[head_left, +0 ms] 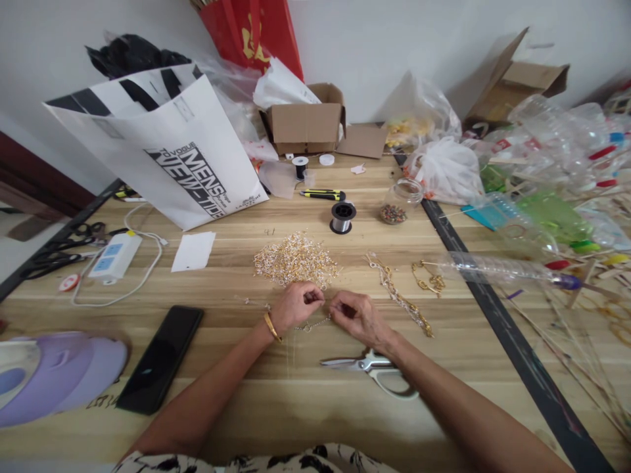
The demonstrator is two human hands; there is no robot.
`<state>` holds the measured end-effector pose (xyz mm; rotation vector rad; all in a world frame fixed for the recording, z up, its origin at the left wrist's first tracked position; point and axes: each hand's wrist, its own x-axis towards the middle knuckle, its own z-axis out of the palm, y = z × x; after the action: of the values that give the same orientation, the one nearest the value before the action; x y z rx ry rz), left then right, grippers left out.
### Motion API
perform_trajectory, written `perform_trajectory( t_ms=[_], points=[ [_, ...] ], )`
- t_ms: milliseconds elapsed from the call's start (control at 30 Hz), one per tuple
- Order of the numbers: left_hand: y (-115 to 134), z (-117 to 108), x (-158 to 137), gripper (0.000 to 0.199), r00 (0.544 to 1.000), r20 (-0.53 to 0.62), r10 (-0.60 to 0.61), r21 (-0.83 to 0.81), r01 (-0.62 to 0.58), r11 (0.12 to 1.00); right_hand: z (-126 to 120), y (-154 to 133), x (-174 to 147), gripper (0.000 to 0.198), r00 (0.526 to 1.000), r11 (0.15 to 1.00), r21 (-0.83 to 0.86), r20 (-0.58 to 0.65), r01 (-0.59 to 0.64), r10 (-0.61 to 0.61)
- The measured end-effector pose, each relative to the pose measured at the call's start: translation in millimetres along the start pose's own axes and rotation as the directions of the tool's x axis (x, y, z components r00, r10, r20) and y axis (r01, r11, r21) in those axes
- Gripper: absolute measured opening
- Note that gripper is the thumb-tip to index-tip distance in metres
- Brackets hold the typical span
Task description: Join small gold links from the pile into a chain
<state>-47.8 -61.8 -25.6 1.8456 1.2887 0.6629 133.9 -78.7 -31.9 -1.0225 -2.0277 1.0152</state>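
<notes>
A left hand (298, 307) and right hand (359, 317) nearly meet, each grip pinched together; what they clamp is too small to tell. A beaded strand (315, 324) lies just below them on the tabletop (305, 407). A pile of gold beads (293, 257) sits just beyond; scissors (367, 362) lie beside the right forearm (444, 384). A white bag (197, 144) reads "MENS NEW-TIDE". A clear jar (411, 191) holds multicoloured beads (393, 213).

We see soft, muted light; bottles (557, 217) well right of our right hand (362, 318) look blurred and stretched
</notes>
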Motion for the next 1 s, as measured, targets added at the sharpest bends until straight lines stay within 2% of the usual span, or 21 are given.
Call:
perform_trajectory(
  t_ms=[200,433,833,1000],
  points=[
    [0.9,-0.5,-0.5,0.002,1.000,-0.016,-0.002,-0.022,0.002,1.000,0.6,0.8,-0.7,0.011,1.000,1.000,-0.003,-0.011,0.005,-0.005],
    [-3.7,-1.0,-0.7,0.002,0.999,-0.025,-0.038,-0.164,0.033,0.986,0.0,-0.3,-0.2,0.010,1.000,1.000,0.002,-0.015,0.003,-0.003],
    [-7.0,-0.6,0.4,0.005,0.996,-0.022,-0.087,-0.197,0.081,0.977,-0.5,-0.6,0.2,0.010,1.000,1.000,0.013,-0.012,0.008,-0.008],
    [-3.3,-2.0,0.8,0.004,0.995,-0.016,-0.102,-0.164,0.098,0.982,-0.4,-0.7,0.1,0.010,1.000,1.000,0.020,-0.016,0.019,-0.019]
  ],
)
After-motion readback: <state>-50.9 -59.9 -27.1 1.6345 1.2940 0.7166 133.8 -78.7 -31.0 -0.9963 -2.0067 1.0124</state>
